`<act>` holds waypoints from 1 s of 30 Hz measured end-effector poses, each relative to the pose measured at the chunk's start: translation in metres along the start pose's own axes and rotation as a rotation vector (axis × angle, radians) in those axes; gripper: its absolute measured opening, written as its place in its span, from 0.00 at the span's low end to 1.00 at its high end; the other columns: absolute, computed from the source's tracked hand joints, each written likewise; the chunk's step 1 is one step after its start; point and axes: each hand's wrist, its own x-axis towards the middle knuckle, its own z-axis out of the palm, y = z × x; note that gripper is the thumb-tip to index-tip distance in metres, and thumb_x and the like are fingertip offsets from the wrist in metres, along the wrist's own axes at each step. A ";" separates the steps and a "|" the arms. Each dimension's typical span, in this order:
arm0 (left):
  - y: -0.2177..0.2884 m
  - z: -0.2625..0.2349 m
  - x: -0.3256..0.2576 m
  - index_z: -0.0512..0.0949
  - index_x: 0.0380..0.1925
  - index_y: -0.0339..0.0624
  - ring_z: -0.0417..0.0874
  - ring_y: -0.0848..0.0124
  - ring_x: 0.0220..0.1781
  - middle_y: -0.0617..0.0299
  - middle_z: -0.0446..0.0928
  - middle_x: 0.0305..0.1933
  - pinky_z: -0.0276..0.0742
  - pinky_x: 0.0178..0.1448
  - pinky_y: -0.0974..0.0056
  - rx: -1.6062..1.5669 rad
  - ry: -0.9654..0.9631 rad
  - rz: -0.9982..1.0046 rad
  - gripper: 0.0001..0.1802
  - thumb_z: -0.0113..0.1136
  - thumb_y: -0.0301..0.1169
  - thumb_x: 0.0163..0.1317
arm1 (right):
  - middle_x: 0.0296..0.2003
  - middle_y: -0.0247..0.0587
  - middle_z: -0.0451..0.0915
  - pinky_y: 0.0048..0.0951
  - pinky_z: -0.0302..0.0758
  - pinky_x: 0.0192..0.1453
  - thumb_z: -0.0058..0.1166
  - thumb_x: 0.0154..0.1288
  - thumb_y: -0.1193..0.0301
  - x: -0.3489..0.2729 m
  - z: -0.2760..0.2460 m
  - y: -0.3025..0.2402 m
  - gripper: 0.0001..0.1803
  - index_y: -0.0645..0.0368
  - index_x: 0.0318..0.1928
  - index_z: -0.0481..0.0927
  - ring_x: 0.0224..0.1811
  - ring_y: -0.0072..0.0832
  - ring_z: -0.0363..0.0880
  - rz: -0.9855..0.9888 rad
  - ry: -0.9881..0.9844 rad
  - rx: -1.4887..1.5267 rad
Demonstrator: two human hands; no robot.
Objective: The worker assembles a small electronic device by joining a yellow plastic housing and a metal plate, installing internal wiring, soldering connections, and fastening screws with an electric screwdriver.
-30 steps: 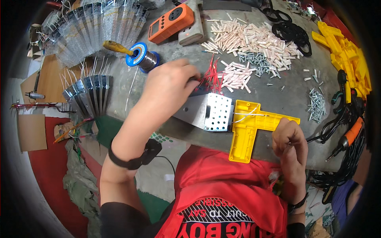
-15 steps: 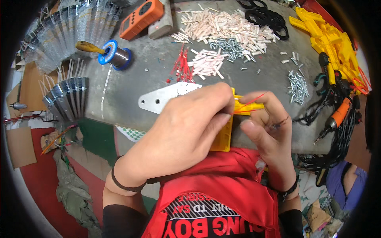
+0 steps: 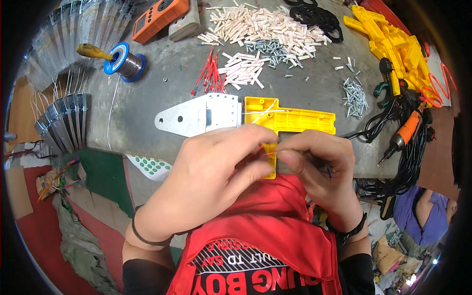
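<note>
Close in front of my body, both hands hold a thin red wire (image 3: 270, 154), of which only a short piece shows between the fingertips. My left hand (image 3: 216, 164) is closed, thumb and forefinger pinching it from the left. Opposite, my right hand (image 3: 322, 160) pinches the wire too; a small dark bluish thing in its palm is too hidden to name. Just beyond lies an open yellow plastic housing (image 3: 307, 123) with white wires (image 3: 263, 113) inside. A flat, tapered metal plate (image 3: 191, 118) adjoins its left side. My hands cover part of the housing's lower arm.
Red-wired small parts (image 3: 211, 73), pale sleeves (image 3: 243, 69) and screws (image 3: 355, 96) lie beyond. A solder spool (image 3: 129, 64) and orange meter (image 3: 160, 18) stand left. Yellow housings (image 3: 398, 49), black cables (image 3: 413, 157) and an orange-handled electric tool (image 3: 407, 130) lie right.
My hands have drawn nearer my body and closer together, uncovering most of the yellow housing and its white wires. Less of the red wire shows. The whole view has shifted slightly.
</note>
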 end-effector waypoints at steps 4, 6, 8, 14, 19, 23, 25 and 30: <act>-0.013 -0.005 0.003 0.81 0.33 0.33 0.83 0.68 0.29 0.58 0.81 0.29 0.77 0.37 0.68 0.015 0.100 -0.004 0.05 0.62 0.17 0.56 | 0.31 0.45 0.83 0.29 0.75 0.33 0.58 0.61 0.78 0.014 0.007 0.015 0.09 0.63 0.42 0.82 0.30 0.32 0.82 -0.110 0.025 -0.281; -0.017 -0.004 0.004 0.81 0.34 0.33 0.82 0.71 0.31 0.58 0.80 0.29 0.76 0.37 0.68 -0.010 0.163 -0.036 0.06 0.60 0.16 0.56 | 0.31 0.47 0.82 0.42 0.77 0.35 0.58 0.56 0.75 0.023 0.016 0.028 0.13 0.59 0.44 0.79 0.34 0.46 0.82 -0.206 0.016 -0.512; -0.016 0.000 0.008 0.81 0.34 0.33 0.82 0.71 0.31 0.58 0.80 0.29 0.76 0.37 0.68 -0.032 0.166 -0.009 0.05 0.60 0.16 0.57 | 0.29 0.46 0.81 0.42 0.76 0.34 0.58 0.56 0.75 0.030 0.017 0.027 0.12 0.58 0.42 0.78 0.33 0.45 0.82 -0.220 0.018 -0.558; -0.023 0.008 0.013 0.79 0.33 0.36 0.81 0.62 0.30 0.55 0.80 0.31 0.75 0.34 0.64 0.053 0.129 0.060 0.05 0.61 0.18 0.56 | 0.26 0.42 0.77 0.34 0.73 0.30 0.61 0.56 0.76 -0.002 0.008 0.011 0.05 0.59 0.31 0.77 0.26 0.39 0.77 0.095 -0.041 -0.436; -0.021 0.011 0.020 0.77 0.32 0.37 0.82 0.53 0.31 0.52 0.79 0.30 0.77 0.34 0.57 0.264 0.058 0.106 0.05 0.62 0.21 0.55 | 0.23 0.41 0.74 0.33 0.72 0.28 0.61 0.54 0.80 -0.003 0.012 0.015 0.10 0.59 0.38 0.81 0.22 0.35 0.75 -0.094 0.064 -0.402; -0.020 0.009 0.019 0.77 0.33 0.37 0.82 0.53 0.30 0.51 0.79 0.28 0.77 0.34 0.57 0.290 -0.016 0.048 0.05 0.60 0.21 0.55 | 0.23 0.40 0.73 0.32 0.71 0.27 0.62 0.53 0.82 -0.001 0.008 0.010 0.14 0.58 0.42 0.82 0.21 0.33 0.74 -0.232 0.120 -0.526; -0.020 0.008 0.017 0.77 0.33 0.36 0.82 0.52 0.29 0.51 0.79 0.27 0.77 0.34 0.57 0.260 -0.026 0.031 0.05 0.60 0.21 0.56 | 0.23 0.40 0.73 0.32 0.71 0.26 0.61 0.54 0.81 -0.001 0.009 0.015 0.13 0.58 0.42 0.82 0.21 0.33 0.74 -0.225 0.133 -0.496; -0.016 0.006 0.012 0.78 0.34 0.36 0.83 0.57 0.28 0.52 0.79 0.28 0.77 0.33 0.62 0.072 0.003 -0.064 0.04 0.57 0.19 0.58 | 0.24 0.41 0.76 0.29 0.72 0.27 0.61 0.58 0.80 0.001 0.008 0.015 0.10 0.60 0.41 0.82 0.22 0.33 0.76 -0.184 0.134 -0.414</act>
